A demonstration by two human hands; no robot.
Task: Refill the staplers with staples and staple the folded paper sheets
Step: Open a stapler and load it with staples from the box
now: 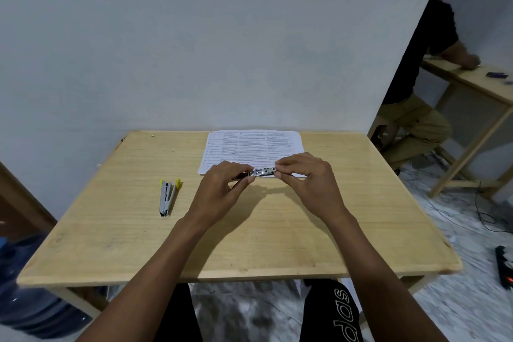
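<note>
We hold a small silver metal stapler [262, 172] level above the light wooden table [277, 230], our left hand [222, 189] pinching its left end and our right hand [308, 178] pinching its right end. It hovers over the near edge of the printed white paper sheets [249, 147]. A second silver stapler with yellow tips [168, 198] lies opened to the left.
</note>
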